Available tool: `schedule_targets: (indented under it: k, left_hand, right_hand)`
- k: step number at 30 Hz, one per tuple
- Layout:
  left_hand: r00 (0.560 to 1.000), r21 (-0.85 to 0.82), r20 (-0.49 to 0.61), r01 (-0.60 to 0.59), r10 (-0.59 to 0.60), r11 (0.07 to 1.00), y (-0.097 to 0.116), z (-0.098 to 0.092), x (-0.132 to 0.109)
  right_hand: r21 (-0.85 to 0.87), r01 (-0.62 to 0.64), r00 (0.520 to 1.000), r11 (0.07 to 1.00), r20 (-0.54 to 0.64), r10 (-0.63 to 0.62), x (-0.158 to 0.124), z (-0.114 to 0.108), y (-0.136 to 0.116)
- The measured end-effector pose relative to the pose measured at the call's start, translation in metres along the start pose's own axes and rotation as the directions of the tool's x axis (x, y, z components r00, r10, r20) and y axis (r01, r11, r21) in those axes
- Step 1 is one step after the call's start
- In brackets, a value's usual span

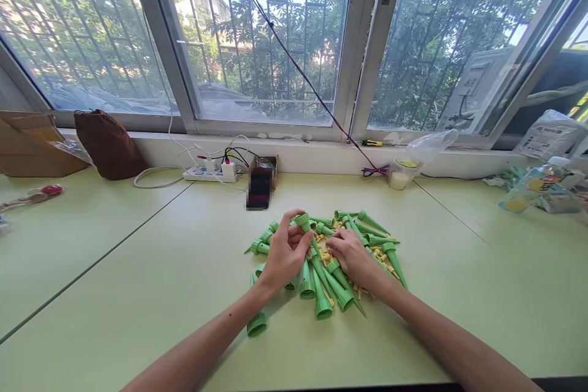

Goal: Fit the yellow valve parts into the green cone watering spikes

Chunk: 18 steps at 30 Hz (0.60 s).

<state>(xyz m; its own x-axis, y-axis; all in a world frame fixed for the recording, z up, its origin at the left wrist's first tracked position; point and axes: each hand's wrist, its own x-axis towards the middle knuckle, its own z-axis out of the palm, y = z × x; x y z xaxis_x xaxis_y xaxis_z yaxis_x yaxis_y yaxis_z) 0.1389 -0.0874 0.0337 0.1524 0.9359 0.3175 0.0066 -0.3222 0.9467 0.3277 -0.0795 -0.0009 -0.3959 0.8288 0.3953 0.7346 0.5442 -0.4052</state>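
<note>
My left hand [285, 254] is closed round a green plastic watering spike [302, 220], with its ribbed cap end up between thumb and fingers. My right hand [351, 251] bends over the middle of the pile, fingertips pinched together among small yellow plastic pieces [325, 254]. Whether a piece is between those fingertips is hidden. Several more green spikes [323, 306] lie loosely around both hands, some with their open ends facing me. One spike [256, 323] rests apart at the near left, below my left wrist.
Behind the pile, a dark blurred-out object [260, 188] leans by a small cardboard box [274, 166]. A power strip [211, 176] with cables is left of it. Along the back are a brown cloth bag [110, 146], a plastic cup [400, 176] and plastic packets [533, 187].
</note>
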Motion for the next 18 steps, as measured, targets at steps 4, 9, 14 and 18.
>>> schedule_targets:
  k: [4,9,14,18]
  left_hand:
    - [0.997,-0.139,0.036,0.074,-0.07,0.988,-0.0003,-0.0003,0.0022]
    - [0.997,-0.131,0.034,0.08,-0.076,0.988,0.0007,-0.0008,0.0034]
    - [0.998,-0.07,0.044,0.055,-0.052,0.996,-0.001,-0.0012,0.0019]
    - [0.998,-0.055,0.048,0.052,-0.049,0.997,-0.002,-0.0013,0.001]
  right_hand:
    - [0.025,-0.017,1.0,1.0,-0.022,0.017,-0.0003,0.0008,0.001]
    - [0.049,-0.019,0.999,0.999,-0.044,0.021,0.0001,0.0029,0.0038]
    - [0.069,-0.033,0.999,0.997,-0.032,0.035,0.0004,0.0041,0.0058]
    - [0.094,-0.06,0.997,0.994,-0.032,0.063,0.0009,0.0044,0.0067]
